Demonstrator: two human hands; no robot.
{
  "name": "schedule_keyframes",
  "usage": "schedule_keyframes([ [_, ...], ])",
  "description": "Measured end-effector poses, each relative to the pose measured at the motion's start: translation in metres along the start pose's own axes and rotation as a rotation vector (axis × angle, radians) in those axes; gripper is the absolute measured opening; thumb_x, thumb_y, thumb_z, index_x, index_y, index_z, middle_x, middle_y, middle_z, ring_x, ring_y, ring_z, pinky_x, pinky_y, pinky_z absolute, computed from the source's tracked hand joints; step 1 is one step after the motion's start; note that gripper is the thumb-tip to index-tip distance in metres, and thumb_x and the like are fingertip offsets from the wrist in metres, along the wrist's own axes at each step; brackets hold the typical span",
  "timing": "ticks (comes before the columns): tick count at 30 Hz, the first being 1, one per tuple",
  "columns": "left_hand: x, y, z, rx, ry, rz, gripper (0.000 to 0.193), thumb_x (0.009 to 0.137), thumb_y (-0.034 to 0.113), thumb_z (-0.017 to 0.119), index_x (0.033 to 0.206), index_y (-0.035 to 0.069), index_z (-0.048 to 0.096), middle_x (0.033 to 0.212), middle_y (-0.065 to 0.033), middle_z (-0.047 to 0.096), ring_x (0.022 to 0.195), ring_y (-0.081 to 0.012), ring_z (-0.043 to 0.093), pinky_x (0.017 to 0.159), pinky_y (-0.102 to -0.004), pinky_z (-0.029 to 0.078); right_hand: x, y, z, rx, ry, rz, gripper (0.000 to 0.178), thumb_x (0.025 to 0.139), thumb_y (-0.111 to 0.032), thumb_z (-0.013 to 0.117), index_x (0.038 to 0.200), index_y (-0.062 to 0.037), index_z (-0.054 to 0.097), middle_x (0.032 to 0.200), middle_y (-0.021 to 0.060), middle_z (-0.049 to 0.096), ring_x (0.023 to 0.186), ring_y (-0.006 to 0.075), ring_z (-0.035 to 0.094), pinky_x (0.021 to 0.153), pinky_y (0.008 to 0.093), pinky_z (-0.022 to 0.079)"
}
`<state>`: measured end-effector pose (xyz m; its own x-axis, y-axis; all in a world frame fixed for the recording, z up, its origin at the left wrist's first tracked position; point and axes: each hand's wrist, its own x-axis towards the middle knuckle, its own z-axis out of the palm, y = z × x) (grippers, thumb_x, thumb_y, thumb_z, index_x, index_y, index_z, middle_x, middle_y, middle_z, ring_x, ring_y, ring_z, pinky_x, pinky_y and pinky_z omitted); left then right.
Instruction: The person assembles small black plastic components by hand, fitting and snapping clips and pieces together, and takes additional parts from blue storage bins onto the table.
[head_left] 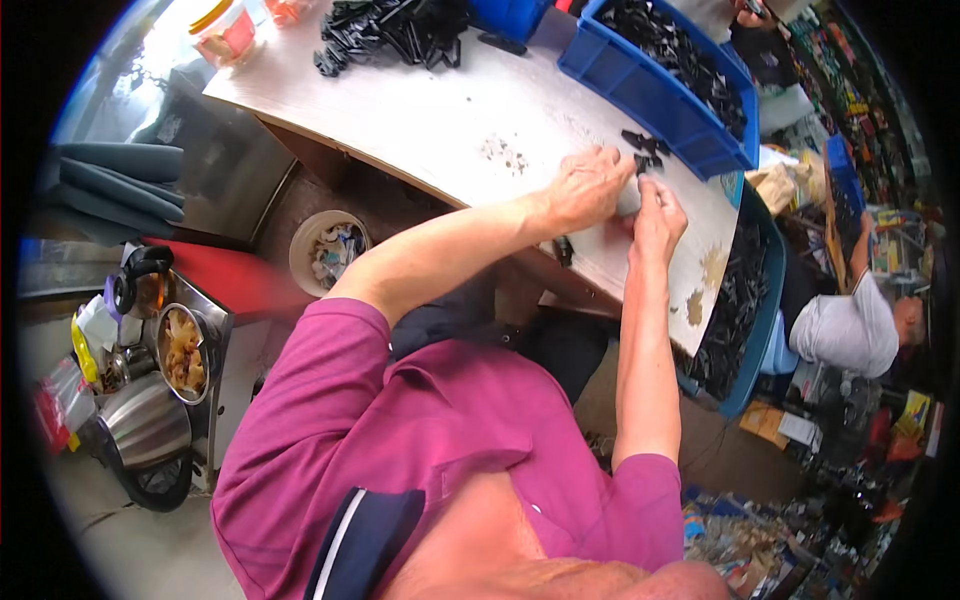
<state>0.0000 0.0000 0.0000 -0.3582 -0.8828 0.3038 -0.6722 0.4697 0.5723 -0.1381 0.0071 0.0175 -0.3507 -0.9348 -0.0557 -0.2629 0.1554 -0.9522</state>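
Observation:
Over the right part of the white table [420, 125], my two hands come close together with their fingers bent. My left hand [588, 190] is closed, and what it grips is hidden behind its fingers. My right hand [658, 218] pinches with thumb and fingers at a small black plastic part [645, 164], whose exact kind I cannot make out. Something pale shows between the hands, too blurred to name. Just beyond the fingertips lie loose black plastic parts [645, 142]. A small dark object [563, 250] sits at the table's near edge, below my left wrist.
A blue crate [650, 90] of black parts stands at the far right; a teal bin [765, 330] of similar parts is beside the table. Black parts lie heaped [395, 35] at the back. Small crumbs [503, 155] dot the tabletop. A scrap bucket [300, 255] stands left. Another person [845, 330] works at right.

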Motion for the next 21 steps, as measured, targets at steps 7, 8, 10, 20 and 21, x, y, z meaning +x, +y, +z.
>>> schedule_keyframes([
  [7,-0.073,0.015,-0.029,0.166,0.149,0.322,0.036,0.085,0.023,0.063,0.118,0.009,0.059,0.113,-0.0167,0.058,0.115,-0.0367,0.053,0.093,-0.0549,0.043,-0.024,-0.004,-0.006,0.277,-0.002,0.003,0.023,0.090,-0.020,0.066,0.097,0.0024,0.063,0.054,0.0028,0.053,0.040,0.0129,0.050,0.045,0.0306,0.050],
  [8,-0.069,0.013,-0.023,0.239,0.187,0.312,0.038,0.084,0.025,0.065,0.118,0.009,0.059,0.115,-0.0176,0.057,0.117,-0.0376,0.052,0.094,-0.0560,0.042,-0.024,-0.004,-0.006,0.298,-0.005,-0.029,0.022,0.090,-0.019,0.066,0.096,0.0021,0.063,0.052,0.0022,0.051,0.040,0.0127,0.050,0.046,0.0304,0.050],
  [10,-0.064,0.011,-0.023,0.327,0.177,0.308,0.041,0.082,0.025,0.068,0.119,0.009,0.059,0.118,-0.0196,0.056,0.119,-0.0387,0.051,0.098,-0.0554,0.041,-0.019,-0.001,-0.012,0.347,-0.015,-0.057,0.020,0.091,-0.018,0.066,0.095,0.0012,0.063,0.050,0.0009,0.049,0.039,0.0122,0.049,0.047,0.0320,0.052],
  [20,0.026,-0.020,-0.020,0.100,0.291,0.036,0.036,0.086,0.018,0.063,0.121,0.012,0.064,0.112,-0.0154,0.064,0.106,-0.0356,0.059,0.092,-0.0462,0.048,-0.004,-0.013,-0.023,0.193,0.094,0.199,0.025,0.088,-0.022,0.070,0.101,-0.0013,0.063,0.048,-0.0006,0.041,0.038,0.0129,0.046,0.044,0.0355,0.054],
  [21,0.034,-0.019,-0.017,0.109,0.287,0.026,0.038,0.086,0.018,0.063,0.123,0.014,0.064,0.112,-0.0151,0.064,0.107,-0.0353,0.058,0.091,-0.0467,0.048,-0.004,-0.014,-0.021,0.181,0.073,0.202,0.025,0.088,-0.021,0.070,0.099,-0.0008,0.062,0.050,0.0008,0.045,0.037,0.0123,0.045,0.041,0.0344,0.052],
])
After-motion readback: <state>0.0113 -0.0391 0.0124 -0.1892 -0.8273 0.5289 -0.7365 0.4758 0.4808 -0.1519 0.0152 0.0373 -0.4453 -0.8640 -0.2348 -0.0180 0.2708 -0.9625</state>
